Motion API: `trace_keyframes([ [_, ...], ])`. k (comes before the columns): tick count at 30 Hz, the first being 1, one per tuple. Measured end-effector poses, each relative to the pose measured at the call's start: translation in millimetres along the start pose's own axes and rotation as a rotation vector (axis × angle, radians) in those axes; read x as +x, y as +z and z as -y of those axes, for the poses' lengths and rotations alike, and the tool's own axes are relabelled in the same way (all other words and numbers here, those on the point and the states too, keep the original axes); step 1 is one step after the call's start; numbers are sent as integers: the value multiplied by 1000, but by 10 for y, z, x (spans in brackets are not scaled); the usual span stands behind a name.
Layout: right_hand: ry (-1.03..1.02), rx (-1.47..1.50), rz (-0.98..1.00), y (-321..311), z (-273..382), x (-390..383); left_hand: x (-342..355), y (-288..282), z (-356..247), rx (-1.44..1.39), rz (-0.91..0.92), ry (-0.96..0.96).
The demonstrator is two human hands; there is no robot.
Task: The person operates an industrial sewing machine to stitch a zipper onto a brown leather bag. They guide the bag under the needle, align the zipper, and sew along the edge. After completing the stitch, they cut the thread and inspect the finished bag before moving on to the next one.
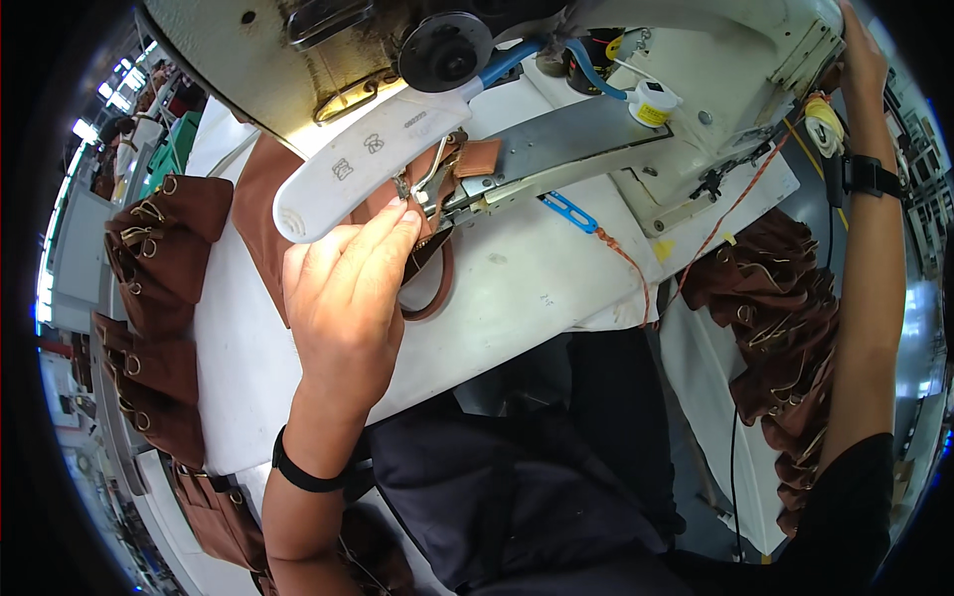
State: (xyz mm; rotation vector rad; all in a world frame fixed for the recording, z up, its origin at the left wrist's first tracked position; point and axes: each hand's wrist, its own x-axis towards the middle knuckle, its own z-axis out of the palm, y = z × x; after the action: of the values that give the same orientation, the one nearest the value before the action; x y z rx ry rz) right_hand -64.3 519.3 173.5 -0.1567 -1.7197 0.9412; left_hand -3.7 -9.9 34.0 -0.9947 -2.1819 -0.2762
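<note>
My left hand (348, 288) is closed, thumb and fingers pressed together on a brown leather bag (270, 204) beside the presser foot of a sewing machine (586, 139). A rounded brown strap (442, 288) curves down from the bag next to my fingertips. Against the machine's narrow arm lies a small brown leather tab (478, 157). A white lamp head (373, 164) hangs over the bag and hides part of it. At the far right, my right hand (863, 60) reaches up to the end of the machine; its fingers are mostly hidden behind the housing.
Brown leather bags with metal rings (164, 248) are stacked along the left edge. More brown leather pieces (775, 318) hang at the right. A blue plastic tool (569, 212) on an orange cord lies on the white table (497, 328). A small white bottle (652, 103) stands on the machine.
</note>
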Motion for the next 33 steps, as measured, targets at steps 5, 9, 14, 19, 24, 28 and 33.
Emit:
trace_keyframes([
  [5,-19,-37,-21,-12,-142,79,-20,18,-8,18,-15,9],
  [9,-78,-6,-50,-109,-529,324,-31,44,1,10,-27,-8],
  [14,-44,12,-71,-108,-673,391,-53,51,2,0,-34,-18],
  [19,-85,4,-62,-127,-689,388,-60,73,4,-18,-48,-18],
  [24,-150,33,-88,-36,-416,68,-72,105,-11,-36,-79,-38],
  [28,-239,20,-95,78,-24,-301,-109,155,2,-58,-114,-49],
  [33,-16,-45,-62,-25,-60,-34,-96,162,-8,-62,-127,-51],
])
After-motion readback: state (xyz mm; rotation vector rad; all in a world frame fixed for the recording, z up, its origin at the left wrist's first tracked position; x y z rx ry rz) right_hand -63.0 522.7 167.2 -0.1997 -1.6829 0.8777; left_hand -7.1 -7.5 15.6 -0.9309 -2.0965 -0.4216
